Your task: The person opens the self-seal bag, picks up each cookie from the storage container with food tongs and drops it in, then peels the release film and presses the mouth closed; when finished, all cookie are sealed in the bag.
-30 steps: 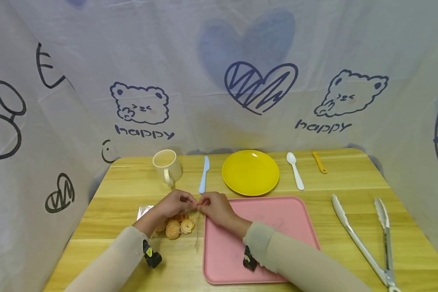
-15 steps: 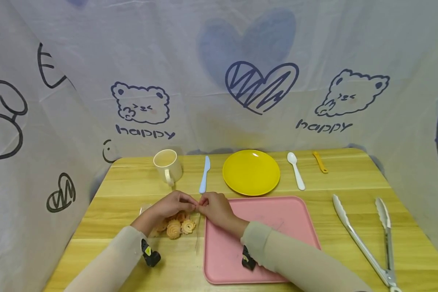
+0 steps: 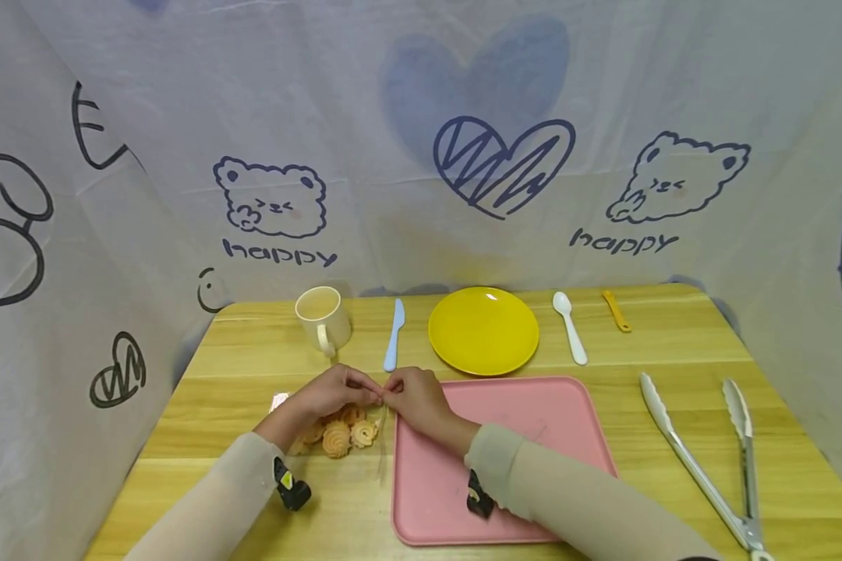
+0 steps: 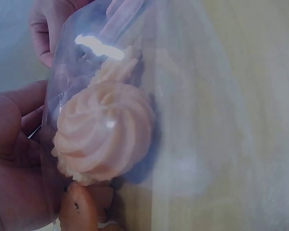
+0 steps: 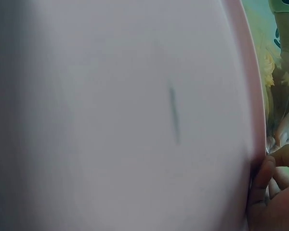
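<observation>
A clear plastic bag (image 4: 98,45) holds several swirl-shaped butter cookies (image 3: 336,439) and lies left of the pink tray. My left hand (image 3: 333,392) reaches over the cookies and pinches the bag's edge between thumb and fingers. Right beside it, my right hand (image 3: 421,401) pinches the same edge, above the tray's upper left corner. The fingertips of both hands meet there. Up close in the left wrist view, a ridged cookie (image 4: 106,130) shows through the film. In the right wrist view, the tray fills most of the picture, with the right thumb and finger at its rim.
The pink tray (image 3: 505,514) lies under my right forearm. Behind stand a cream mug (image 3: 333,319), a light blue knife (image 3: 394,335), a yellow plate (image 3: 483,331), a white spoon (image 3: 570,329) and a yellow handle-like piece (image 3: 615,312). Metal tongs (image 3: 698,471) lie spread at right.
The cookies and the bag's edge have shifted very slightly to the right. Both hands keep pinching at nearly the same spot.
</observation>
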`<state>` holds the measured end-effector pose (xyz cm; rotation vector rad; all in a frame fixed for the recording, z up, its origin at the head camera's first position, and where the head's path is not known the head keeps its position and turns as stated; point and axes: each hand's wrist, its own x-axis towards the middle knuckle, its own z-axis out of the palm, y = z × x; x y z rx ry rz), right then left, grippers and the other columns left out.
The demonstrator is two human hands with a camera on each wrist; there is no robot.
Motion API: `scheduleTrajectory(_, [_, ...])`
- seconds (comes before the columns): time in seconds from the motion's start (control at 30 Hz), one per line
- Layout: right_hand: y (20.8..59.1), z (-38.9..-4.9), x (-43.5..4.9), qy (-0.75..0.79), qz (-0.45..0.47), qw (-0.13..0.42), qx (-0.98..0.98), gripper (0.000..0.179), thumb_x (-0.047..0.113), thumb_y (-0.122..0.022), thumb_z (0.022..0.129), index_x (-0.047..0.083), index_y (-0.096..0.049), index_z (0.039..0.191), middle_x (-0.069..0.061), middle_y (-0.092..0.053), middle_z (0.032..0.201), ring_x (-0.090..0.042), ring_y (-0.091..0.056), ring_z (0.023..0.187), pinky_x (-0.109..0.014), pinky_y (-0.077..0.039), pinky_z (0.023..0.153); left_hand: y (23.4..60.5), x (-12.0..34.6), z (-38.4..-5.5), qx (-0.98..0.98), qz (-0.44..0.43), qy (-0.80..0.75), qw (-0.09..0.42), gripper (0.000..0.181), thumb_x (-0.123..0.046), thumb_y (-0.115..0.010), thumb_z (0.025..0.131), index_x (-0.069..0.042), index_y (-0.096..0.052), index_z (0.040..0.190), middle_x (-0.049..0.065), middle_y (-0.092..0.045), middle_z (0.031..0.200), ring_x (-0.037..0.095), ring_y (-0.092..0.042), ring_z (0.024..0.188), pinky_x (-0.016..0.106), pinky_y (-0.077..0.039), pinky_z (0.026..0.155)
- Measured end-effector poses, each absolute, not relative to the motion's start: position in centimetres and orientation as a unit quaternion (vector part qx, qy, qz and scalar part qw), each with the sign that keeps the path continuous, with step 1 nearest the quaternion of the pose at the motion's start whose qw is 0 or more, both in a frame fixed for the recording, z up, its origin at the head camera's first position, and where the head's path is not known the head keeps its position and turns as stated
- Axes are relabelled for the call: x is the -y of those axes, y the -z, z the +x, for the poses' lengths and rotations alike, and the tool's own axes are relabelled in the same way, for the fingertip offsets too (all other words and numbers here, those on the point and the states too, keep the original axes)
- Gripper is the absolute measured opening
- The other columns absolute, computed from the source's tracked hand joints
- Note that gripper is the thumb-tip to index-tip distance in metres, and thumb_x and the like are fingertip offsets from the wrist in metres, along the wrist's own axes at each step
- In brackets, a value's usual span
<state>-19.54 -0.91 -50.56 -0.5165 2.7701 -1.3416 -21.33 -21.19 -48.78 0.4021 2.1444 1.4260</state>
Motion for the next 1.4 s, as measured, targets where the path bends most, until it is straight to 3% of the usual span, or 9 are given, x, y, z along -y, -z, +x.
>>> scheduleTrajectory(0.37, [50.5, -19.6, 0.9, 0.425, -0.166, 0.014, -0.890, 0.017, 0.020, -0.081, 0.090, 0.015, -0.070, 0.079, 0.008, -0.065, 0.068, -0.003, -0.056, 0.061, -0.018, -0.048, 0.055, 48.8, 21.3, -21.5, -0.795, 0.146, -0.527, 0.263, 0.022, -0.004, -0.066, 0.099, 0.011, -0.073, 0.114, 0.021, -0.076, 0.108, 0.015, -0.071, 0.095, 0.024, -0.058, 0.086])
scheduleTrajectory(0.7, [50.4, -19.5, 1.2, 0.395, -0.173, 0.012, -0.902, 0.020, 0.017, -0.079, 0.085, 0.018, -0.063, 0.074, 0.011, -0.059, 0.063, -0.005, -0.052, 0.057, -0.020, -0.043, 0.050, 49.0, 21.3, -21.4, -0.793, 0.147, -0.532, 0.259, 0.019, -0.001, -0.067, 0.098, 0.014, -0.072, 0.108, 0.009, -0.077, 0.093, 0.010, -0.065, 0.082, 0.020, -0.055, 0.075])
scheduleTrajectory(0.97, [50.5, -19.8, 1.0, 0.408, -0.181, 0.019, -0.894, 0.015, 0.016, -0.077, 0.084, 0.015, -0.065, 0.076, 0.009, -0.058, 0.062, -0.005, -0.051, 0.056, -0.019, -0.041, 0.050, 49.2, 21.4, -21.6, -0.784, 0.171, -0.536, 0.264, 0.017, -0.002, -0.063, 0.100, 0.013, -0.071, 0.105, 0.010, -0.075, 0.092, 0.011, -0.064, 0.082, 0.020, -0.055, 0.075])
scheduleTrajectory(1.2, [50.5, -20.1, 0.4, 0.444, -0.187, 0.044, -0.875, 0.007, 0.008, -0.071, 0.082, 0.012, -0.067, 0.078, 0.008, -0.055, 0.062, -0.005, -0.046, 0.056, -0.018, -0.038, 0.052, 49.3, 21.7, -21.6, -0.785, 0.183, -0.532, 0.260, 0.017, 0.000, -0.059, 0.101, 0.013, -0.069, 0.105, 0.020, -0.074, 0.096, 0.014, -0.066, 0.085, 0.023, -0.057, 0.080])
scheduleTrajectory(1.4, [50.4, -20.2, -0.1, 0.489, -0.193, 0.076, -0.847, 0.009, 0.005, -0.068, 0.081, 0.012, -0.066, 0.076, 0.007, -0.055, 0.063, -0.005, -0.046, 0.058, -0.018, -0.039, 0.055, 49.4, 21.5, -21.4, -0.796, 0.180, -0.522, 0.250, 0.017, -0.003, -0.060, 0.102, 0.012, -0.070, 0.104, 0.018, -0.074, 0.093, 0.014, -0.066, 0.083, 0.024, -0.057, 0.080])
